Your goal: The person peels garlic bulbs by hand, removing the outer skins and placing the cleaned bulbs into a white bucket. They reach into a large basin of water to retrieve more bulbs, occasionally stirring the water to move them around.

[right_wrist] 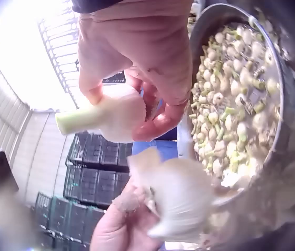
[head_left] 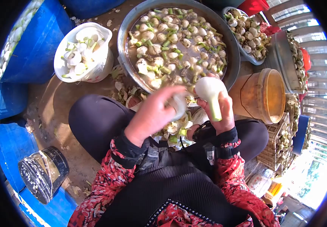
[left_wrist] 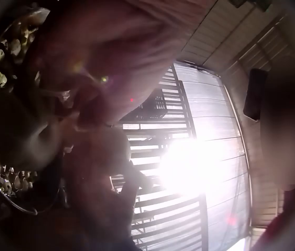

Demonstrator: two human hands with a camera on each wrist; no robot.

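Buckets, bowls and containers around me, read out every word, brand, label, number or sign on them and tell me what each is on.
No text can be read in any view.
White bowl: reddish marks, too small to tell if they are lettering.
Yellow container: any print is too small and blurred.
Black bucket: pale spatters, no readable lettering.
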